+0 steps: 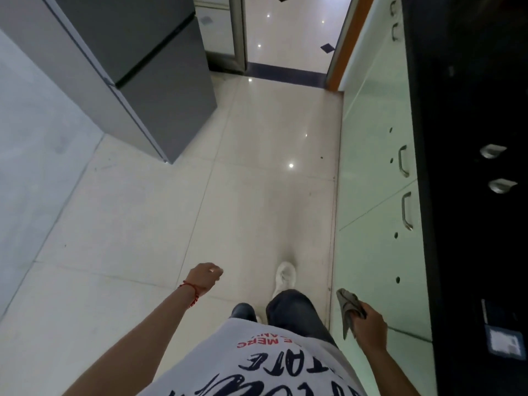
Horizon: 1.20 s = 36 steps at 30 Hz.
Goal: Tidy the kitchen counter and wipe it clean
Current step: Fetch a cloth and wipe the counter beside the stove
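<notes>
Counter (468,195) runs along the right; right hand (371,327) grips a grey cloth (347,308), left hand (204,277) loosely curled, empty. Wiping probably comes next: turn toward it.

Black counter (468,110), pale tiled floor (257,195)

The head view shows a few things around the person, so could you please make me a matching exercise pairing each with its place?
Things:
1. cloth
2. fridge
3. countertop
4. shoe

Places:
A. dark strip along the right edge
B. on the floor tiles, ahead of the legs
C. gripped in the right hand
D. standing at upper left

Pairs: 1-C, 2-D, 3-A, 4-B
</notes>
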### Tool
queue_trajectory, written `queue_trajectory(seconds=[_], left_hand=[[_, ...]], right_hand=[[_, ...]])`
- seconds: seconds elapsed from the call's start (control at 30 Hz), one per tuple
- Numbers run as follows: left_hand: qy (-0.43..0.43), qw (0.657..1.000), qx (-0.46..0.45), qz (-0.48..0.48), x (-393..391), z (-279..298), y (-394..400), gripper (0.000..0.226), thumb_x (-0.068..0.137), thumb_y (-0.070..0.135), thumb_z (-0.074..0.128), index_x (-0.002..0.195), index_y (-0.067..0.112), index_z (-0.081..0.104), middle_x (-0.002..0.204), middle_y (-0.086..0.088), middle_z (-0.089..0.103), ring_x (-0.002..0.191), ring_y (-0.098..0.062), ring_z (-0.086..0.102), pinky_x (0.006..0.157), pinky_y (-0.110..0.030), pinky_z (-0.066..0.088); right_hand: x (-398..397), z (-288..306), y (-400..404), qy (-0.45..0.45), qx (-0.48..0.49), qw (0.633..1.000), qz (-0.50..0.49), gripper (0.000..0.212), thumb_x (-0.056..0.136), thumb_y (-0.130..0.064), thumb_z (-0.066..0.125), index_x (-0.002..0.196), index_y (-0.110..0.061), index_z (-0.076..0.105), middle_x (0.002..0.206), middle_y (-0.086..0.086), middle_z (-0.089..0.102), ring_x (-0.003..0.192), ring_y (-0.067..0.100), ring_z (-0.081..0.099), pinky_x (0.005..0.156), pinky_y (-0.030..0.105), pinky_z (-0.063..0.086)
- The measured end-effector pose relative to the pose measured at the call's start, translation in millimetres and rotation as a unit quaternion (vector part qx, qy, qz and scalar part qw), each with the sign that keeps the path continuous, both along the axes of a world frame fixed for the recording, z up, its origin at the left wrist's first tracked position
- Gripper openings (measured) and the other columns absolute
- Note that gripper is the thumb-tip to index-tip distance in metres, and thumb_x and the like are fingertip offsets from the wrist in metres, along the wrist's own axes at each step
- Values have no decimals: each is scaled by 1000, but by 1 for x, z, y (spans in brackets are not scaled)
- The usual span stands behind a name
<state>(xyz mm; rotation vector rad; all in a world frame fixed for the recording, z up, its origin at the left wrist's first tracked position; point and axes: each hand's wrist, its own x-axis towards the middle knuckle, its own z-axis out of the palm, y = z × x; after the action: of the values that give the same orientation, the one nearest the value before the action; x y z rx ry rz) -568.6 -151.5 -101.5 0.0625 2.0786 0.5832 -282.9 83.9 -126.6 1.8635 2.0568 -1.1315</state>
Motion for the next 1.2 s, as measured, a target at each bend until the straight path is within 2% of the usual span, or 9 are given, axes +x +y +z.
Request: queue_trajectory(seconds=[0.17,0.27,0.37,0.5,0.63,0.73,0.93,1.1,1.2], left_hand=[[-22,997,20,69,-75,-6,86,24,91,18,51,104,0,62,83,-11,61,66,-18,56,54,-22,37],[-62,989,14,135,-110,-5,125,16,92,19,49,97,6,57,84,-11,60,68,-18,54,59,-24,36],[-74,983,9,168,-143,-4,151,15,93,19,49,96,6,55,92,-14,60,83,-26,54,64,-26,38],[-81,977,-10,198,-184,-6,175,17,92,20,50,97,5,57,96,-15,61,89,-28,55,78,-32,39],[-94,970,-29,222,-231,-17,200,17,91,19,52,96,4,57,92,-15,61,85,-27,55,78,-32,39],[-100,969,-42,223,-280,-27,224,16,90,19,53,92,5,58,92,-15,62,82,-27,55,73,-30,39],[-103,972,-58,203,-411,-31,297,19,91,21,51,98,4,57,96,-16,62,85,-27,56,78,-32,39],[-72,989,-24,130,-526,-12,398,19,92,22,50,100,6,56,97,-14,61,87,-26,56,64,-26,40],[-52,995,0,87,-578,-1,466,18,92,22,48,100,8,56,97,-12,62,89,-25,57,63,-25,40]], right_hand=[[-66,-12,71,-2,-11,1000,3,20,87,-11,55,100,-5,68,91,18,71,84,36,63,75,39,52],[-108,-10,120,-2,-18,1000,17,21,88,-7,51,101,-3,67,91,18,70,81,33,63,69,32,49],[-159,-4,170,-2,-20,998,67,24,89,-8,49,106,-5,66,94,17,70,77,28,60,64,27,41],[-237,6,232,6,-12,996,83,24,88,-10,49,105,-8,66,94,16,70,82,30,62,66,29,45],[-315,10,281,27,-5,996,81,23,88,-11,51,105,-8,67,89,17,70,76,28,59,65,30,44],[-369,5,314,30,-18,997,66,23,88,-13,50,104,-11,67,80,12,64,73,26,56,62,27,39],[-452,-2,369,18,-29,999,-8,24,87,-20,52,103,-14,68,87,15,69,79,32,61,68,32,46],[-513,4,413,11,-35,998,-50,23,85,-18,52,102,-14,68,87,15,69,79,35,63,69,34,49],[-543,3,438,12,-38,996,-75,24,85,-17,51,102,-15,68,91,15,70,80,35,63,70,34,49]])
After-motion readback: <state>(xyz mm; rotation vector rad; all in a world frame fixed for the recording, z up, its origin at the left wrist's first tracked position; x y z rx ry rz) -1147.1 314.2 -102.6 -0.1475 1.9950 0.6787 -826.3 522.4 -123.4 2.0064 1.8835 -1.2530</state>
